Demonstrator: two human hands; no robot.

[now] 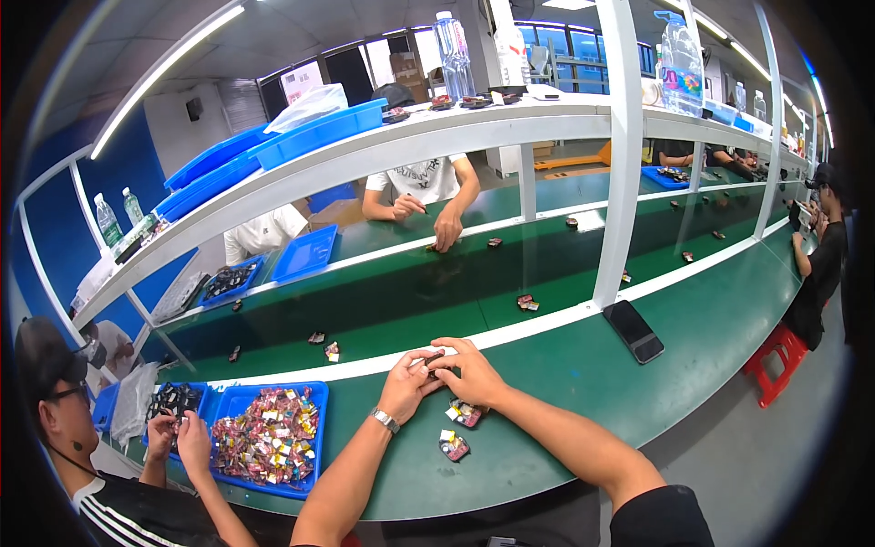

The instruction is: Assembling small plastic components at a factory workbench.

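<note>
On the green table (583, 383), the left hand (408, 381) and right hand (467, 372) pinched one small dark part (435, 360) between them, two finished-looking pieces (460, 428) lay just below, and the blue tray (314, 438) beside them was full.

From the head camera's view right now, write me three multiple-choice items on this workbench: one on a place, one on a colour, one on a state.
1. Where does the black phone lie?
A. on the green table, right of the hands
B. in the blue tray
C. on the top shelf

2. What colour is the tray holding the wrapped pieces?
A. red
B. blue
C. white

3. What are the left hand and right hand doing?
A. resting flat and apart
B. together, pinching a small dark part
C. lifting the phone

Answers: 1 A, the phone lies on the green surface by the white post; 2 B, the tray's rim is blue; 3 B, the fingertips of both hands meet on the part.
</note>
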